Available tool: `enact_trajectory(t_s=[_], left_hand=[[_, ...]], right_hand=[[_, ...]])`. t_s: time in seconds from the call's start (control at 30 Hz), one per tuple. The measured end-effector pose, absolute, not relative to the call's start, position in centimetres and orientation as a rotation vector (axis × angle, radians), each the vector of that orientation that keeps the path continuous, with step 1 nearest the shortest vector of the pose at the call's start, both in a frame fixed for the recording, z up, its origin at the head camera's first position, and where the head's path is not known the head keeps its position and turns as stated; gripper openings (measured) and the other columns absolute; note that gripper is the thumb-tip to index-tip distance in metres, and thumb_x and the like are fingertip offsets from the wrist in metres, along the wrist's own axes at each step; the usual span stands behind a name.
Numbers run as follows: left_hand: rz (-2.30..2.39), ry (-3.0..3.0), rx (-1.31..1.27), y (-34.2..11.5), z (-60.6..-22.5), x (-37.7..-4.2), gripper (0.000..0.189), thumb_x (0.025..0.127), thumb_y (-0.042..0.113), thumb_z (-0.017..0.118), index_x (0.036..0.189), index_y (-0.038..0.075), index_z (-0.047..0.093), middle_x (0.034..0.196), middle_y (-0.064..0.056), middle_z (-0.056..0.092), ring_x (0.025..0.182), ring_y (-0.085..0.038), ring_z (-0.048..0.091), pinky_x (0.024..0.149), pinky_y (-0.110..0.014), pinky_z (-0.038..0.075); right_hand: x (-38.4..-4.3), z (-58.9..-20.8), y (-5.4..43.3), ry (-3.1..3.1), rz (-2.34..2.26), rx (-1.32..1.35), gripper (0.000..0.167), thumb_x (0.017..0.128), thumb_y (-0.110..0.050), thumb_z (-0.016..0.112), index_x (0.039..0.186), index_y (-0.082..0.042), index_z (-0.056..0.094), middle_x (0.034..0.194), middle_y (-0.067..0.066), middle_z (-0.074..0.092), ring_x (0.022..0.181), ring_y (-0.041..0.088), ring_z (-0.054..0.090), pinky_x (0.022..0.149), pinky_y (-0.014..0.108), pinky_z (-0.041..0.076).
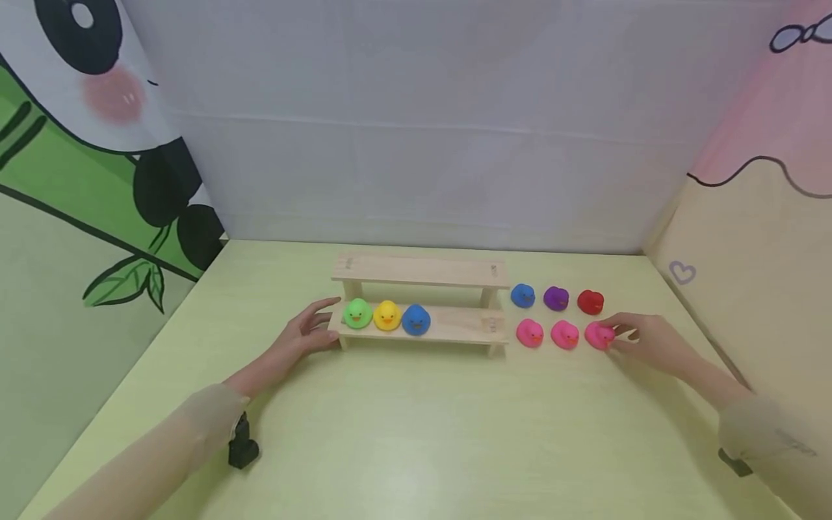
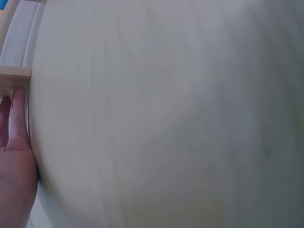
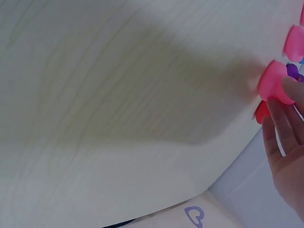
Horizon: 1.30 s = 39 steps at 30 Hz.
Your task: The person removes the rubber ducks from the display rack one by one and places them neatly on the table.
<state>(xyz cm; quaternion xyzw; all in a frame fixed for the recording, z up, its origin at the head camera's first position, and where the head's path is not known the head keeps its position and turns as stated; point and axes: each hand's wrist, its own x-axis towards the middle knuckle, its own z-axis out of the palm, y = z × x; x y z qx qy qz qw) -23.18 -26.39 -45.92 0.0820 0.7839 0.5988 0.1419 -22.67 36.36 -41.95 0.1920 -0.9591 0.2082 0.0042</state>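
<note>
The right hand (image 1: 655, 342) has its fingers clamped on the rightmost pink duck (image 1: 596, 336), near the red duck (image 1: 590, 302) on the worktop (image 1: 416, 426), while the left hand (image 1: 304, 332) grips the left end of the wooden rack (image 1: 422, 270) between thumb and fingers.

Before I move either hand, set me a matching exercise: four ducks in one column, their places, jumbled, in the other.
Ducks
1. Green duck
2. Purple duck
3. Rightmost pink duck
4. Yellow duck

Places
A. Pinched by the right hand
B. On the lower shelf, between two other ducks
C. On the table, between a blue duck and the red duck
D. On the lower shelf, nearest the left hand

Pairs: 1-D, 2-C, 3-A, 4-B
</note>
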Motion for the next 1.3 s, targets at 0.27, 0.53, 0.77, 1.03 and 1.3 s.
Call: enact_trajectory(t_s=[0.27,0.53,0.77,1.03,1.3], left_hand=[[1.741,2.261,0.242,-26.3,-45.8,-23.1,0.067,0.097,0.025,0.062,0.154,0.028,0.028,0.152,-0.017,0.042,0.125,-0.023,0.060,0.101,-0.038,0.053],[1.741,2.263,0.243,-26.5,-46.0,-23.1,0.066,0.097,0.026,0.061,0.154,0.029,0.028,0.152,-0.015,0.043,0.129,-0.029,0.057,0.102,-0.040,0.053],[1.730,2.270,0.239,-26.4,-45.8,-23.0,0.066,0.097,0.027,0.061,0.154,0.029,0.027,0.152,-0.015,0.043,0.129,-0.028,0.057,0.104,-0.042,0.051],[1.720,2.269,0.241,-26.2,-45.8,-22.8,0.065,0.098,0.028,0.060,0.154,0.030,0.027,0.153,-0.015,0.042,0.129,-0.027,0.057,0.104,-0.041,0.052],[1.706,2.258,0.254,-26.5,-45.6,-22.9,0.065,0.099,0.029,0.060,0.154,0.032,0.027,0.153,-0.013,0.042,0.122,-0.015,0.061,0.105,-0.036,0.050]], right_hand=[[-22.9,-41.7,36.4,-3.027,0.656,0.600,0.032,0.082,-0.013,0.079,0.113,-0.012,0.071,0.104,0.008,0.076,0.094,0.028,0.070,0.071,0.024,0.057],[-22.9,-41.8,36.7,-3.047,0.609,0.593,0.031,0.083,-0.014,0.077,0.114,-0.014,0.071,0.104,0.004,0.075,0.095,0.026,0.069,0.072,0.024,0.057],[-22.9,-41.4,36.5,-3.049,0.656,0.598,0.033,0.082,-0.016,0.080,0.113,-0.013,0.071,0.103,0.005,0.075,0.095,0.027,0.070,0.071,0.024,0.057],[-22.9,-41.2,36.6,-3.054,0.656,0.628,0.045,0.083,-0.018,0.079,0.124,-0.010,0.065,0.114,0.011,0.072,0.101,0.031,0.068,0.079,0.036,0.060],[-24.5,-37.3,33.7,-2.940,0.622,0.695,0.057,0.082,-0.008,0.079,0.133,-0.004,0.057,0.127,0.020,0.065,0.108,0.038,0.065,0.085,0.050,0.058]])
